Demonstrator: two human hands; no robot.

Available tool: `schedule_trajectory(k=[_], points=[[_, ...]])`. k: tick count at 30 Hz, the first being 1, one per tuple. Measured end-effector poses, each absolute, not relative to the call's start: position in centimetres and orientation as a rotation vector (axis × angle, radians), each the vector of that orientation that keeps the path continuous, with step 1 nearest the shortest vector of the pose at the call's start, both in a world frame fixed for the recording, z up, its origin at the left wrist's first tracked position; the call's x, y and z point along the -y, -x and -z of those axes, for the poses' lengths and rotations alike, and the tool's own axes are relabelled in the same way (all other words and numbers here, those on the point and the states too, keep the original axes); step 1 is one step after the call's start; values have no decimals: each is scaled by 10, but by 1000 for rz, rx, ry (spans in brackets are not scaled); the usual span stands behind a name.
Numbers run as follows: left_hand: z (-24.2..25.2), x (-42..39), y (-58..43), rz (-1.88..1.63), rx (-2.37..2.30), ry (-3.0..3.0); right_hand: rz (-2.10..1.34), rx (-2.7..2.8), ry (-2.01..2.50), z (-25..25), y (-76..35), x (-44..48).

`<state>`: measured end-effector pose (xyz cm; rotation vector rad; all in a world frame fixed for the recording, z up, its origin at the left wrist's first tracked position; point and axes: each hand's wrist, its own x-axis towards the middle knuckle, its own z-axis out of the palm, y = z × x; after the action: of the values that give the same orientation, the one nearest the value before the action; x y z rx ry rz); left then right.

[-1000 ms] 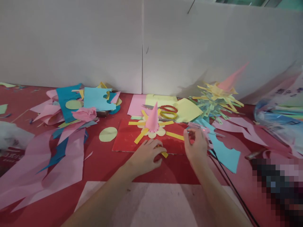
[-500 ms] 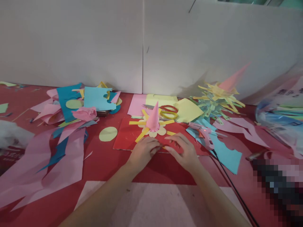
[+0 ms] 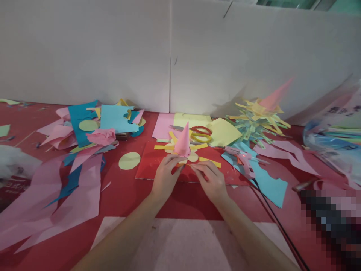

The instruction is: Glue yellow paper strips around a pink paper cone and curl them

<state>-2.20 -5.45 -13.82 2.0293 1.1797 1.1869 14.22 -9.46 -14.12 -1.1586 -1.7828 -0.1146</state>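
A pink paper cone (image 3: 183, 140) stands on a cream flower cutout (image 3: 193, 157) with yellow strips (image 3: 210, 162) fanned out under it, all on a red card sheet (image 3: 145, 169). My left hand (image 3: 164, 177) reaches the cone's near base, its fingers pinched on a small yellow strip of which only a sliver shows. My right hand (image 3: 212, 181) meets it from the right, fingertips pressed together at the flower's front edge. What they hold is hidden.
Red-and-yellow scissors (image 3: 200, 134) lie behind the cone on yellow and pink sheets. A pink glue gun (image 3: 244, 160) with a black cable (image 3: 270, 210) lies to the right on blue paper. Paper scraps (image 3: 84, 128) are piled at left, and a spiky paper model (image 3: 258, 116) stands back right.
My right hand came left from the glue gun to meet my left hand. Both hands then moved forward to the cone's base with the yellow strip.
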Motion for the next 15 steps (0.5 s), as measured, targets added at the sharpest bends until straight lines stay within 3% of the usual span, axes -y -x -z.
schedule_trajectory(k=[7,15], points=[[136,51,24,-1174,-1306,-1600,241,1659,1205,140,-152,98],[134,54,20,-1079,-1149,-1717,153,1911,1097,130,-142,99]])
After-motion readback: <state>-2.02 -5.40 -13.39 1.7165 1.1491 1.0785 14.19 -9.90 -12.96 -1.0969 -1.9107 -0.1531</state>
